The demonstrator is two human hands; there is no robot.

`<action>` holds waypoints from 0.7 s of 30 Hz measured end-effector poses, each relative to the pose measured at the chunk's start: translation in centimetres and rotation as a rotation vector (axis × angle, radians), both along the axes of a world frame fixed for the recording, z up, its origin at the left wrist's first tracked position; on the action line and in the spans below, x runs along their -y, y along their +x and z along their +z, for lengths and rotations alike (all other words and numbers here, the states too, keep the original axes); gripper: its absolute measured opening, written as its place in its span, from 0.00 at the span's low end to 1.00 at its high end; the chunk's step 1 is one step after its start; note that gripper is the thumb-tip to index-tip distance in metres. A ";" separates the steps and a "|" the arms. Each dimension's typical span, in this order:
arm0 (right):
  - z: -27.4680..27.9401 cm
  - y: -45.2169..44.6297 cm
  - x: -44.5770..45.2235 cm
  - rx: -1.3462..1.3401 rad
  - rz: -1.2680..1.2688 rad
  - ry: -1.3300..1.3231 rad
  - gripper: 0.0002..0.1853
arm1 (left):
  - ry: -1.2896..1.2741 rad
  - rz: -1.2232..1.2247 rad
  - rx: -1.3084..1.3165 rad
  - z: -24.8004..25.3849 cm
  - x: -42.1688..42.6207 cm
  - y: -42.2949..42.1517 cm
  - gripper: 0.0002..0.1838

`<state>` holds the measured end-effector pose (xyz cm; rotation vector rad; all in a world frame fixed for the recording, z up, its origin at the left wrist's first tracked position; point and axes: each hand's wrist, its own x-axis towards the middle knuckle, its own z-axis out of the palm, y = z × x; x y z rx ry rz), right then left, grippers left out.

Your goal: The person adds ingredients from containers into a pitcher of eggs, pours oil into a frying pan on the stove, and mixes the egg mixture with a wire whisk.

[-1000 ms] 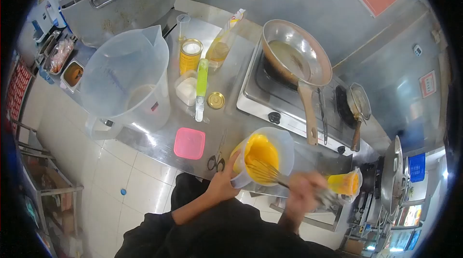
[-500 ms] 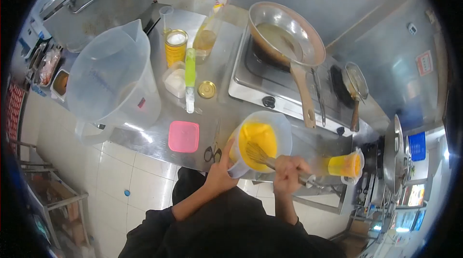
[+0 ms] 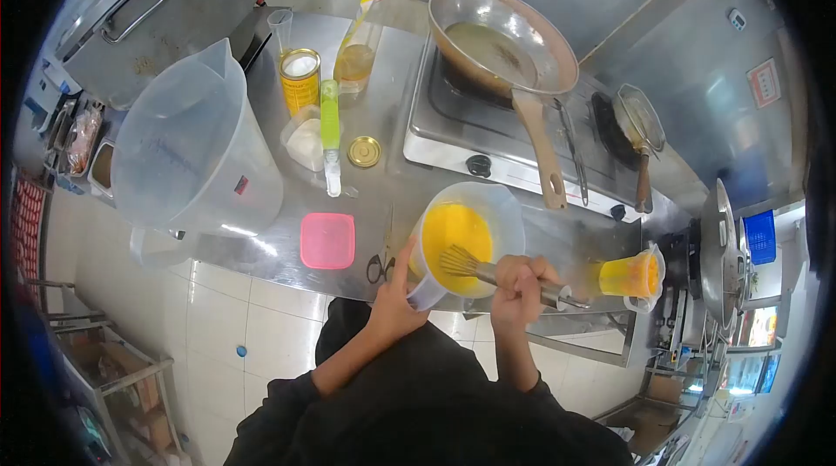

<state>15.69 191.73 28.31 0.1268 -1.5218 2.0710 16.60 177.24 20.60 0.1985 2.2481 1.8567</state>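
My right hand (image 3: 520, 292) is closed around the handle of a metal whisk (image 3: 475, 266). The whisk's wires dip into yellow liquid (image 3: 455, 231) inside a translucent plastic jug (image 3: 509, 220). With my left hand (image 3: 398, 302) I grip the near left side of this jug, at its handle. Just left of that hand lie black-handled scissors (image 3: 380, 269). A pink square lid (image 3: 327, 240) rests farther left on the steel counter (image 3: 261, 266). To the right of the whisk stands a smaller clear jug (image 3: 629, 275) with yellow and orange contents.
A pan (image 3: 505, 43) sits on the stove (image 3: 453, 131), its handle pointing toward me. A large empty jug (image 3: 196, 139), a yellow can (image 3: 300, 83), a green-handled tool (image 3: 330, 118), a gold lid (image 3: 364, 151) and a bottle (image 3: 355, 65) stand or lie at left. A strainer (image 3: 640, 118) is at right.
The view has shifted, so the counter items appear higher and mostly farther left. My right hand and the whisk were blurred by motion earlier and now look sharp. Both hands keep their hold.
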 end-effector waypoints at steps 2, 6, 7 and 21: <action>0.1 -0.1 0.1 -0.009 0.026 0.015 0.13 | -0.007 0.003 -0.003 -0.1 0.0 0.1 0.50; -0.8 -0.8 0.1 -0.064 0.052 0.003 0.13 | -0.065 0.020 -0.071 0.3 0.0 0.0 0.50; -1.0 -1.0 0.1 -0.041 0.004 -0.011 0.13 | -0.074 0.010 -0.036 0.5 0.0 0.0 0.50; 2.6 1.2 -1.4 -0.274 -0.061 0.090 0.14 | -0.054 0.008 -0.017 0.0 0.1 0.1 0.48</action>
